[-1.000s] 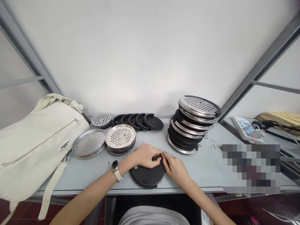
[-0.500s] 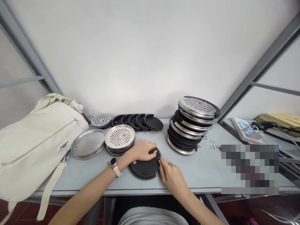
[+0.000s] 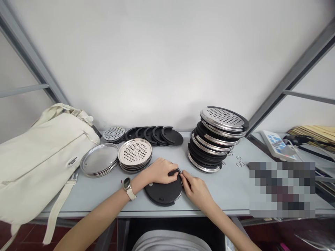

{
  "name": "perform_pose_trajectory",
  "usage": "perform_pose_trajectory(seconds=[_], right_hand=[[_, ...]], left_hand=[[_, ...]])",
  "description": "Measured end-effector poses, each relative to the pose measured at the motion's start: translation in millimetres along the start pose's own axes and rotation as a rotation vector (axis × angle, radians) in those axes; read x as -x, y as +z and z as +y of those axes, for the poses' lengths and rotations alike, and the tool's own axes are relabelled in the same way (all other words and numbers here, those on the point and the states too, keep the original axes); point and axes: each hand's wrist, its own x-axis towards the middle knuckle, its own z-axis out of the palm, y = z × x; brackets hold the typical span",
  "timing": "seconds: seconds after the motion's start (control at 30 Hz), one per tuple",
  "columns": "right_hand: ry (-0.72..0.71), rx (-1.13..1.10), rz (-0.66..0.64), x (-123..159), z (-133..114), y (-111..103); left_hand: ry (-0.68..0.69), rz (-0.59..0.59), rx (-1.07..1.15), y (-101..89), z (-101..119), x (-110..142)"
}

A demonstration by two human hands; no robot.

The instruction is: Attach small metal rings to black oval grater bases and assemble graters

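A black round plastic base (image 3: 165, 191) lies on the table close to the front edge, with a raised rim along part of its edge. My left hand (image 3: 162, 170) rests over its upper part, fingers curled around the rim at the upper right. At that same edge my right hand (image 3: 195, 186) is closed, thumb and fingertips pinched together against the rim. Something small and shiny shows by the right fingertips, too small to name for certain. Left of the base is a stack of perforated metal discs (image 3: 135, 152), and beside it plain metal discs (image 3: 99, 159).
A tall leaning stack of black and metal discs (image 3: 213, 148) stands at the right. Several black bases (image 3: 174, 137) overlap along the wall. Small wire rings (image 3: 240, 164) lie right of the tall stack. A cream backpack (image 3: 44, 157) occupies the left; a power strip (image 3: 277, 145) sits far right.
My right hand has moved slightly up and along the base's edge toward my left fingers. The black base has shifted a little toward the front of the table.
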Motion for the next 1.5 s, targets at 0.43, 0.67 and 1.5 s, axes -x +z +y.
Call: perform_pose_trajectory(seconds=[0.43, 0.67, 1.5], right_hand=[[-0.003, -0.089, 0.005, -2.7, 4.8, -1.3], [-0.043, -0.112, -0.085, -5.0, 9.9, -9.2], [-0.126, -0.093, -0.124, -4.6, 14.7, -17.1]], left_hand=[[0.043, -0.026, 0.030, -0.9, 4.1, 2.0], [0.130, -0.033, 0.040, 2.9, 11.5, 3.8], [0.091, -0.006, 0.050, 2.2, 11.2, 1.9]])
